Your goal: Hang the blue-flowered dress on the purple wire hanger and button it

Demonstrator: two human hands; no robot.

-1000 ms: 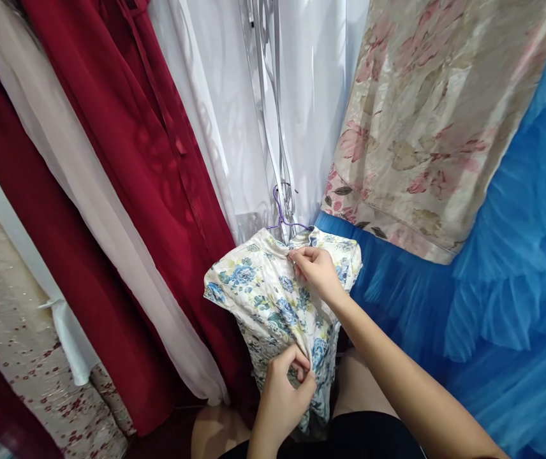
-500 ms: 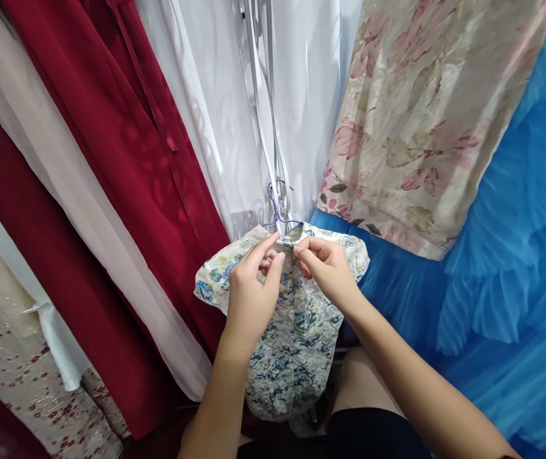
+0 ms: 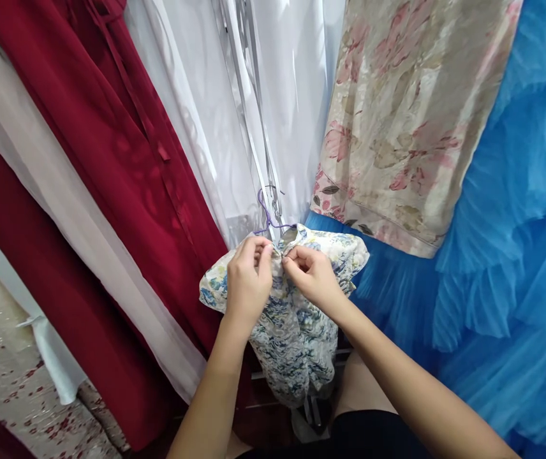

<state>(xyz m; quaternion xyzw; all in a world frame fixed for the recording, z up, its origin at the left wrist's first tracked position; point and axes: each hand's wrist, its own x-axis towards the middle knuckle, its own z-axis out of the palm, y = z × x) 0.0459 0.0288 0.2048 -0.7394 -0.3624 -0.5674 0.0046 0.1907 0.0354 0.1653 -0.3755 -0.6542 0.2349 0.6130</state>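
A short-sleeved floral blouse (image 3: 296, 344) in white, blue and yellow hangs in front of me on a purple wire hanger (image 3: 264, 210). Its neckline opening lies between my two hands. With thumb and fingertips, my left hand (image 3: 251, 268) pinches the left edge of the neckline. Close beside it, my right hand (image 3: 309, 271) pinches the other edge at the top of the centre seam. Any small fastener between the fingertips is too small to make out. The lower part of the blouse hangs free above the floor.
White fabric (image 3: 292, 95) with long ribbons (image 3: 249, 102) hangs behind the hanger. Dark red garments (image 3: 110, 159) and a pale sheer one (image 3: 62, 172) hang at left. On the right are a beige floral garment (image 3: 397, 127) and a blue ruffled tulle dress (image 3: 507, 255).
My left hand's fingers, extended before, have closed on the neckline edge. Both hands and the neckline have shifted slightly left and down in view, and the blouse's lower part has swung a little.
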